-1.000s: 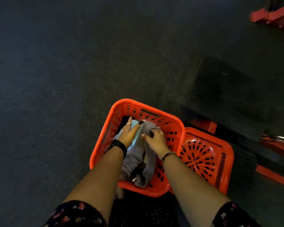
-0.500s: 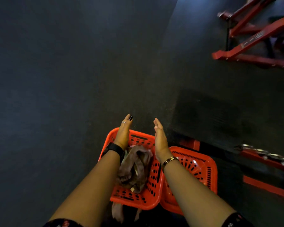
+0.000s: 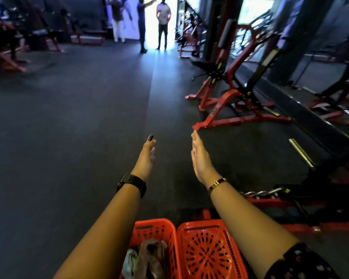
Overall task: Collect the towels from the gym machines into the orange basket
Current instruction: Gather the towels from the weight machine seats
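Spreading from 9 o'clock through the centre: dark speckled rubber flooring, carrying a paler band of light running up toward 12 o'clock. Glaring white at 12 o'clock: an open doorway. Standing in that glare, back turned: a person in a grey shirt. Standing just to the left, raising one arm: a person in dark clothes. Standing further left, near 11 o'clock: a third figure in pale trousers, blurred. Glowing at 1 o'clock: a window. Lying at 6 o'clock: a perforated orange plastic panel, lid or upturned crate not telling.
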A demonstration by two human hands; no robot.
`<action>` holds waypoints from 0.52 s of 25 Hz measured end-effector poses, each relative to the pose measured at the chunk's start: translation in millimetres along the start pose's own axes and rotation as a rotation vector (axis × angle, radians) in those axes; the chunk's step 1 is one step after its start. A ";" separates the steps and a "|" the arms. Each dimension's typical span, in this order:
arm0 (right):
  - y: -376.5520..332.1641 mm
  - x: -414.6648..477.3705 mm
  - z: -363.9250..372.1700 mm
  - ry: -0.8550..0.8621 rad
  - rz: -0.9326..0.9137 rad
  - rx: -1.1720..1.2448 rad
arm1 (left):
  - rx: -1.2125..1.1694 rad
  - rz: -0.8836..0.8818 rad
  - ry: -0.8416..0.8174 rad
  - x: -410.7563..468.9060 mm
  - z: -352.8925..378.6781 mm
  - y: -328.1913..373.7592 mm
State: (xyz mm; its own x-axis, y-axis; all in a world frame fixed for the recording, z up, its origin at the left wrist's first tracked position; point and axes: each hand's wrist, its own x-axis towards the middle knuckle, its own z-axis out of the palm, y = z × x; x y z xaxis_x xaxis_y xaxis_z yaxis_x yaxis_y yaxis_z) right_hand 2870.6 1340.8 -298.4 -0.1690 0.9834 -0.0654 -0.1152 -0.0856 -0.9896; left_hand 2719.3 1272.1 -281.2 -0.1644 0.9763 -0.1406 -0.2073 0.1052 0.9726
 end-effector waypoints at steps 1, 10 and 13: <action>-19.1 -8.9 -11.6 0.033 -0.042 0.006 | 0.016 0.020 -0.044 -5.4 11.9 16.5; -65.8 -133.2 -83.6 0.463 -0.270 0.091 | 0.005 0.119 -0.424 -46.6 118.2 50.0; -70.0 -201.7 -127.4 0.653 -0.297 0.099 | -0.028 0.067 -0.615 -81.9 184.7 30.7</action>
State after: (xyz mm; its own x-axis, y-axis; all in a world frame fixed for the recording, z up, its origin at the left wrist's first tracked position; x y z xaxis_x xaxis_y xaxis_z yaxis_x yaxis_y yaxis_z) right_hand 3037.4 1168.8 -232.2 0.4986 0.8597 0.1108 -0.1587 0.2163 -0.9633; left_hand 2904.5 1230.2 -205.7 0.4065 0.9116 0.0608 -0.2422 0.0434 0.9693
